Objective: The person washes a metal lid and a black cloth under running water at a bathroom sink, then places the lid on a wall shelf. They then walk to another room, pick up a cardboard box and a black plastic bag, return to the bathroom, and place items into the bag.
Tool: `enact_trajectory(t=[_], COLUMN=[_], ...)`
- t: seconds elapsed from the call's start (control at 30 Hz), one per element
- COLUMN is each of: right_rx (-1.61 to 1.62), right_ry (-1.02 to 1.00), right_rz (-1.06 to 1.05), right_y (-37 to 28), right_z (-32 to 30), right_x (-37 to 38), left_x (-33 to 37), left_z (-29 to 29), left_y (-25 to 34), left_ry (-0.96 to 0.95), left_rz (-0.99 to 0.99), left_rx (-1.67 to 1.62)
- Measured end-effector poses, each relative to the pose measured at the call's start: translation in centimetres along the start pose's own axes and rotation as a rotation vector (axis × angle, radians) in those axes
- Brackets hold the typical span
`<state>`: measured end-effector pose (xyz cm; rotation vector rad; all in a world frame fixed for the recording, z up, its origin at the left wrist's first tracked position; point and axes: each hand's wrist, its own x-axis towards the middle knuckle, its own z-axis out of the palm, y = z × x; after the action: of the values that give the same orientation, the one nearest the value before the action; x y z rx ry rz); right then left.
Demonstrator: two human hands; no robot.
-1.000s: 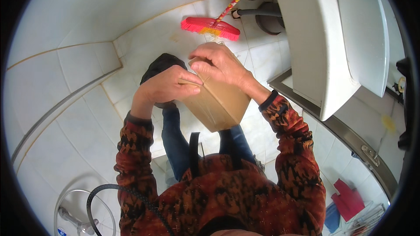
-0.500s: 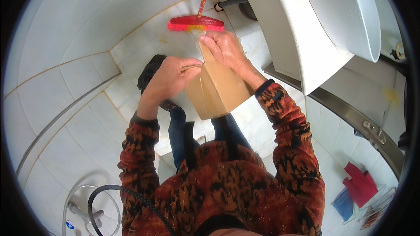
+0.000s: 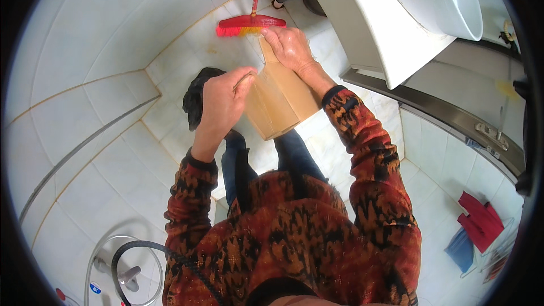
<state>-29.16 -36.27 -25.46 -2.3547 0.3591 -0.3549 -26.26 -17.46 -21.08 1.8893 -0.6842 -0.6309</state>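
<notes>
A brown cardboard box [image 3: 277, 99] hangs in front of my legs, tilted, with clear tape along its side. My right hand [image 3: 290, 48] is closed on an upper flap at its far end. My left hand [image 3: 226, 93] is closed in a pinch on a cardboard edge at the box's left, near its top; the fingers hide most of that edge. Just beyond my right hand a red broom [image 3: 252, 21] with pink and yellow bristles stands on the tiles, its patterned handle rising away from me.
A black bag-like bundle [image 3: 199, 95] lies on the floor left of the box. At the right, a white washbasin [image 3: 391, 28] juts out above a metal door track [image 3: 447, 116]. A shower hose and tap [image 3: 129, 275] are at lower left; red and blue cloths [image 3: 479, 224] hang at lower right.
My left hand has shifted slightly and turned, its knuckles now higher, still pinching the cardboard. The box and my right hand sit a little higher in view.
</notes>
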Motion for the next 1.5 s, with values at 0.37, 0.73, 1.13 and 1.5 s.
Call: enact_trajectory(t=[0.37,0.73,1.13,1.5], right_rx=[0.087,0.206,-0.104,-0.063], right_ry=[-0.007,-0.009,-0.137,0.013], right_rz=[-0.017,-0.13,-0.211,0.02], right_y=[0.8,-0.1,-0.7,1.2], right_z=[-0.5,-2.1,-1.2,-0.5], right_x=[0.7,1.9,5.3,7.4], left_x=[-1.6,-1.4,3.0,4.2], left_z=[0.4,-3.6,-0.1,0.8], left_y=[0.9,5.3,7.2,3.3], left_ry=[0.141,-0.289,-0.534,-0.151], left_rz=[0.052,-0.006,0.056,0.321], left_rx=[-0.184,-0.271,0.923,0.586])
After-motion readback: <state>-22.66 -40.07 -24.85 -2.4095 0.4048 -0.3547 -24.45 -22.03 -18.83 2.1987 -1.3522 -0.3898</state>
